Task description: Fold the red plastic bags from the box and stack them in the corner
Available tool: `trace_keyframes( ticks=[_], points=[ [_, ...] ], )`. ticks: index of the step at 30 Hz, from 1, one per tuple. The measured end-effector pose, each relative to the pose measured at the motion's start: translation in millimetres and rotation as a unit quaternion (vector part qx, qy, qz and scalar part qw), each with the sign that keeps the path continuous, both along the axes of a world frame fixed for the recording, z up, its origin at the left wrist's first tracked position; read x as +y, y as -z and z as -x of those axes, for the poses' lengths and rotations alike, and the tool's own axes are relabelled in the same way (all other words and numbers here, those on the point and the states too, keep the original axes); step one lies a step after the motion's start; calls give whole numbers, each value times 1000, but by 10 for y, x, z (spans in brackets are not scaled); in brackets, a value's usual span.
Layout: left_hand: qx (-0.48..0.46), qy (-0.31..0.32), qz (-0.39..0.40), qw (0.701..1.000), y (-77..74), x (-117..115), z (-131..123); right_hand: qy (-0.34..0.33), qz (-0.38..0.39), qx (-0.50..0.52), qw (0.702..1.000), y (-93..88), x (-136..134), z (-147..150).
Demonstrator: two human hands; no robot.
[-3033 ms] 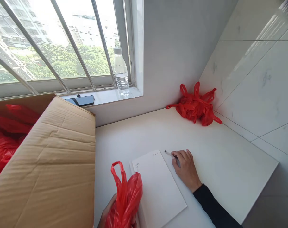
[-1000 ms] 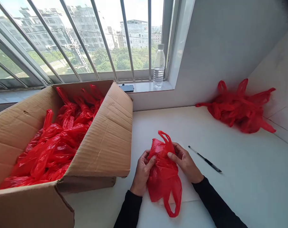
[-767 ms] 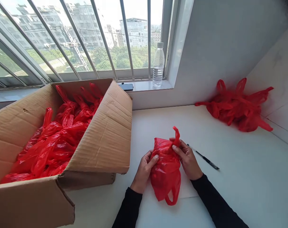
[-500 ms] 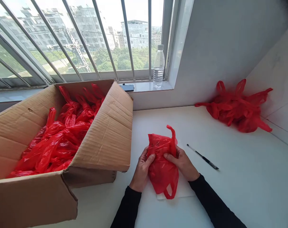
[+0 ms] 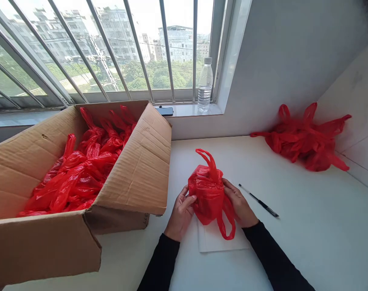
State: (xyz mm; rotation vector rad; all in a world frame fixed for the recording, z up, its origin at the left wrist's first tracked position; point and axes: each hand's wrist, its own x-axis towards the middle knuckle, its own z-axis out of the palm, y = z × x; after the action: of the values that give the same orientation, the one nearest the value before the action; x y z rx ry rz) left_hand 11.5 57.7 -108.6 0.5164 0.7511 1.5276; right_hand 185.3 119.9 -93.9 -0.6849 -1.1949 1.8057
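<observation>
A red plastic bag [image 5: 208,194] is held between my two hands just above the white table, its contents hidden inside. One handle loop stands up at the far end and another hangs down toward me. My left hand [image 5: 181,212] grips the bag's left edge, thumb on top. On the right side, my right hand [image 5: 239,203] is curved against the bag, its fingertips partly behind it. Beneath the bag lies a white paper pad or sheet [image 5: 210,241]. A black pen [image 5: 259,200] rests to the right of my right hand.
An open cardboard box [image 5: 138,169] at left holds several red plastic bags [image 5: 83,173]. More red bags [image 5: 303,137] are heaped in the far right corner. On the windowsill are a water bottle [image 5: 205,87] and a dark phone [image 5: 165,111]. Metal bars [image 5: 138,52] cross the window.
The bag has been turned and lifted slightly away from me, uncovering more of the white paper. A handle loop now stands up at its top. My right thumb has moved off the bag's front.
</observation>
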Motion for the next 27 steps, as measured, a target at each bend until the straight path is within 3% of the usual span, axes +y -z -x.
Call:
trace_keyframes(
  ticks=[6,10,15,17,20,23,27],
  points=[
    [-1,13,7,1000,22,-7,-13,-40,-62,-58,996,-8,-5,-7],
    [22,18,-15,999,7,-6,-17,-56,-43,-52,996,10,-3,-7],
    [23,-1,-11,1000,-18,-5,-25,2,12,-7,1000,58,8,11],
    [18,-6,-17,1000,-25,-2,-30,-8,28,13,1000,39,2,10],
    [12,-5,-27,1000,-40,-4,-35,-42,-16,-22,999,-4,-16,6],
    [4,2,-29,1000,-61,-11,-43,-12,-61,-68,996,-8,-28,14],
    [37,8,-35,999,-40,11,-58,57,-47,-41,996,42,-23,30]
  ],
)
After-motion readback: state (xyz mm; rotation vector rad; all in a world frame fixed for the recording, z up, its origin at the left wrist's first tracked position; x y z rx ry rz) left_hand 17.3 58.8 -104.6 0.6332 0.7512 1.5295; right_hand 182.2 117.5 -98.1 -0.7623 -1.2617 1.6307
